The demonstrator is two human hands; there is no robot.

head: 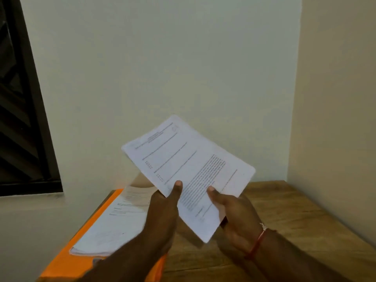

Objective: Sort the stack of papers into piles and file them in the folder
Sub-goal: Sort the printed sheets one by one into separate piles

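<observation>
Two hands in frame: left hand (162, 210) at 7 o'clock, right hand (234, 212) at 5 o'clock. Left forearm (126, 261) and right forearm (295, 261) are bare to the frame edge. Thumbnails on both hands look short. The right wrist wears a thin red thread band (256, 243) running slantwise across it. A small white knot (263, 226) sits at the band's 12 o'clock end, with a short pale tail. The left forearm is motion-blurred, so its detail is unreadable.
</observation>
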